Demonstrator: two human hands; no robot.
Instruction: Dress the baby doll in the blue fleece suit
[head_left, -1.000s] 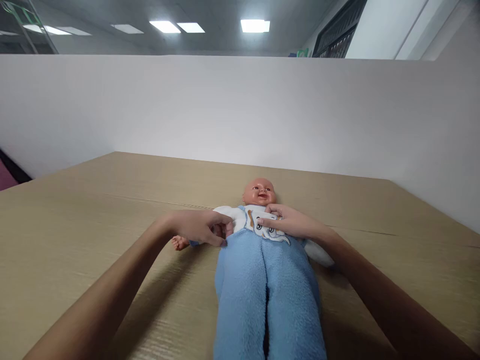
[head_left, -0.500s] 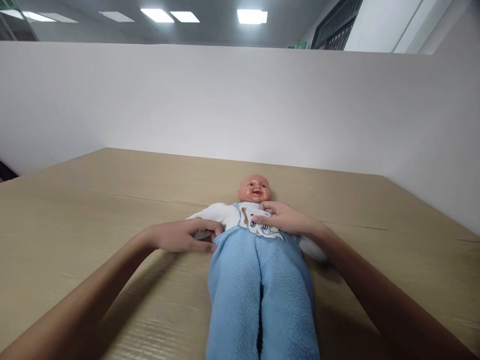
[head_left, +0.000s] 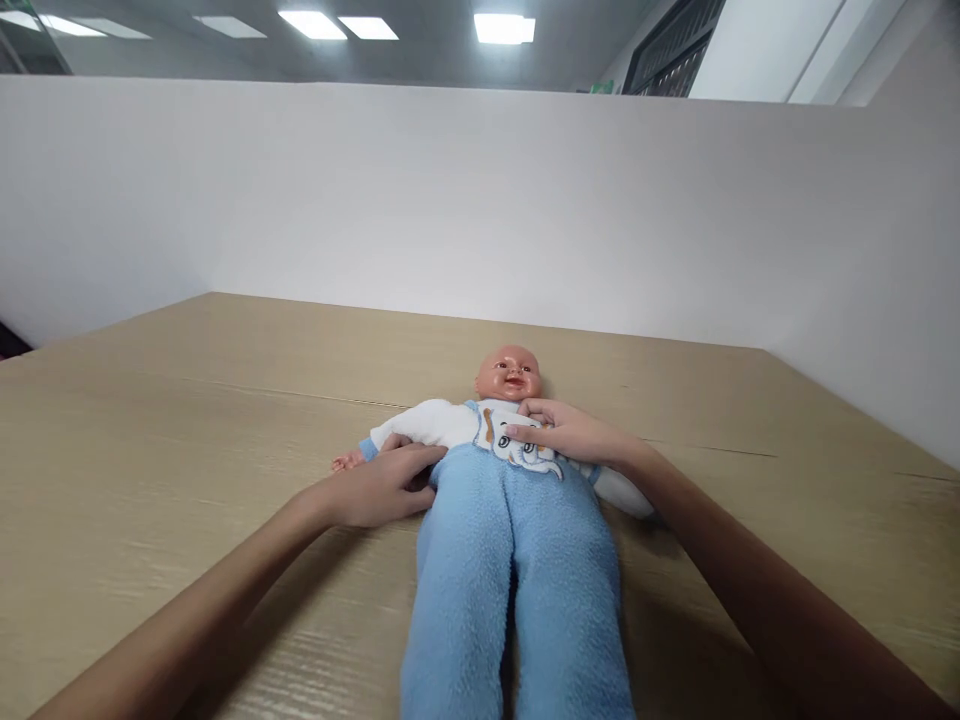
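A baby doll [head_left: 508, 374] lies on its back, head away from me, in a white long-sleeved top and fuzzy blue overalls [head_left: 480, 560]. An elephant patch [head_left: 517, 447] decorates the bib. At the doll's side on my left, my left hand [head_left: 386, 485] has its bent fingers and thumb closed on the edge of the overalls near the waist; its fingertips are partly hidden. My right hand [head_left: 574, 435] lies over the chest, fingers curled at the bib's upper edge and thumb on the patch. Beneath my right forearm, the doll's other arm [head_left: 624, 494] is partly covered.
The doll rests on a wide tan board surface [head_left: 247, 420] with thin seams. A white partition [head_left: 480, 200] stands along the back and bends round at the right. Ceiling lights [head_left: 501, 29] show above it.
My left hand has shifted slightly right and down, uncovering the doll's small hand and blue cuff. The overalls' legs have shifted left. My right hand stays nearly in place.
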